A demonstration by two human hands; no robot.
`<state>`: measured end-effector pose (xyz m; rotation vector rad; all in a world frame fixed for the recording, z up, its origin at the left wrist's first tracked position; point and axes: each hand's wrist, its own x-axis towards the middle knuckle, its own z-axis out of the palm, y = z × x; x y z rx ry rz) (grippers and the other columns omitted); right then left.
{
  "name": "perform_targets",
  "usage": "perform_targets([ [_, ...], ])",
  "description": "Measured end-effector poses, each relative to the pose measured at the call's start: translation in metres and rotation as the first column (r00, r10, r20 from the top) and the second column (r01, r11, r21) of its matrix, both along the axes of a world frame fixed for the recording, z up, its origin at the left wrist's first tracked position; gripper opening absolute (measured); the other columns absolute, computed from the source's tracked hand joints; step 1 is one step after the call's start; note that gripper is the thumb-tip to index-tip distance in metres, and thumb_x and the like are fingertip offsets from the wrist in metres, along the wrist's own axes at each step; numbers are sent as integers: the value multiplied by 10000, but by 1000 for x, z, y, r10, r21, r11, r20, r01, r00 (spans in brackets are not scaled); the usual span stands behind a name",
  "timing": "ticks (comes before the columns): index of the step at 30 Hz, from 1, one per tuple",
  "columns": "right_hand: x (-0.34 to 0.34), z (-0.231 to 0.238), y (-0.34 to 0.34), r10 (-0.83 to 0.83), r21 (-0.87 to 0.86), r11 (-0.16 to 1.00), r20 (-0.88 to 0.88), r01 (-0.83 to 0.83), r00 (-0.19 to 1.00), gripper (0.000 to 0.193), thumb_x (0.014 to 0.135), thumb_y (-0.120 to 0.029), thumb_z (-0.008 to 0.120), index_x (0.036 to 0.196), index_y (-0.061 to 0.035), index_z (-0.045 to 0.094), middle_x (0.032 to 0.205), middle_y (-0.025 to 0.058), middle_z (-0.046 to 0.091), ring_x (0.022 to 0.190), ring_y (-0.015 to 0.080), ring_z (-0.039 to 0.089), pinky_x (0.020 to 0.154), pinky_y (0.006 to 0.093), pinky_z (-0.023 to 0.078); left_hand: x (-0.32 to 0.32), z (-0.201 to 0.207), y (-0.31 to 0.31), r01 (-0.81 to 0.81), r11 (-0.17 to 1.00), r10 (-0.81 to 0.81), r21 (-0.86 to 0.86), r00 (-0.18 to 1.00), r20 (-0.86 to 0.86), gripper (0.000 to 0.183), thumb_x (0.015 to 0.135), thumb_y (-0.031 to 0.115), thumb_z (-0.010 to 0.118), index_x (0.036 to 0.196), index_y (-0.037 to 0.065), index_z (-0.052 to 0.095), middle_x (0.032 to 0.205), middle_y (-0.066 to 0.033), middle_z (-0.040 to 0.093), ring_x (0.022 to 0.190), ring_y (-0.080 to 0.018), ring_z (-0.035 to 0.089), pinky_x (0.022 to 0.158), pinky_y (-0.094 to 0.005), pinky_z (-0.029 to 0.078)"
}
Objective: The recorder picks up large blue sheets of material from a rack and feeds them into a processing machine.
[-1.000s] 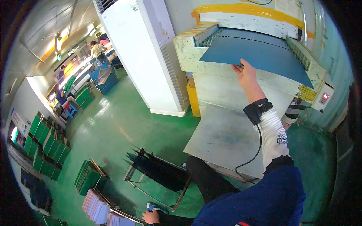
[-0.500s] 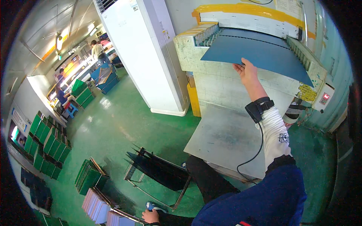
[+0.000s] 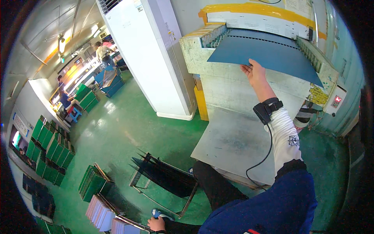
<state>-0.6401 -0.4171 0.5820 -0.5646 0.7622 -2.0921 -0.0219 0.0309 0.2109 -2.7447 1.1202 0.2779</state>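
My right hand (image 3: 254, 73) reaches up to the front edge of a thin blue panel (image 3: 265, 54), its fingers closed on that edge between thumb and fingertips. The panel lies tilted in the opening of a pale, worn machine (image 3: 249, 84), between two side rows of rollers or guides. A dark dotted line of small pieces crosses the panel near its back. Low in the picture my left hand (image 3: 156, 223) lies by my dark trouser leg, close to a rack of panels. Its fingers are small here and partly hidden.
A metal rack (image 3: 167, 173) with dark panels stands left of my knee. Beside it are green panels (image 3: 92, 181) and pale panels (image 3: 100, 212). A metal plate (image 3: 230, 140) juts below the machine. A tall white cabinet unit (image 3: 156, 58) stands left; people work far back.
My right hand stays on the panel's front edge, with almost no movement. The view has shifted slightly, and people in the far background have changed posture.
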Motion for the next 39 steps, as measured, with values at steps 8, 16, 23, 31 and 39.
perform_targets([
  [8,-9,-5,-13,22,-31,999,4,-22,1000,224,908,-72,583,1086,37,503,1015,183,595,868,346,662,740,441,591,11,-16,7,76,997,-76,-1,997,29,651,916,603,435,1138,29,646,1177,-152,643,1148,-380,551,917,-531,436],
  [16,-14,-5,-24,32,-49,998,30,-31,999,220,893,-56,595,1045,49,474,982,186,551,797,372,662,671,454,602,6,-9,5,54,997,-52,-51,998,42,689,891,654,443,1135,44,646,1127,-212,643,1053,-401,601,888,-531,456],
  [23,-18,-10,-34,63,-21,998,42,-62,997,227,907,-77,577,1067,51,478,961,214,606,791,374,671,666,460,605,11,-15,9,107,994,-105,-30,992,64,704,891,656,444,1149,30,637,1127,-212,643,1028,-404,610,872,-525,468],
  [31,-23,-7,-34,56,-22,998,34,-55,998,234,908,-90,573,1073,50,482,960,224,633,815,374,682,678,456,606,13,-22,6,88,996,-87,-19,995,55,698,900,652,424,1139,33,641,1125,-198,646,1061,-404,588,888,-534,451],
  [39,-28,-5,-39,30,20,999,42,-31,999,234,917,-100,565,1077,46,475,952,223,631,795,366,678,681,449,606,6,-16,1,44,998,-42,-39,998,44,729,877,681,437,1167,38,621,1132,-224,630,1042,-425,591,882,-536,457],
])
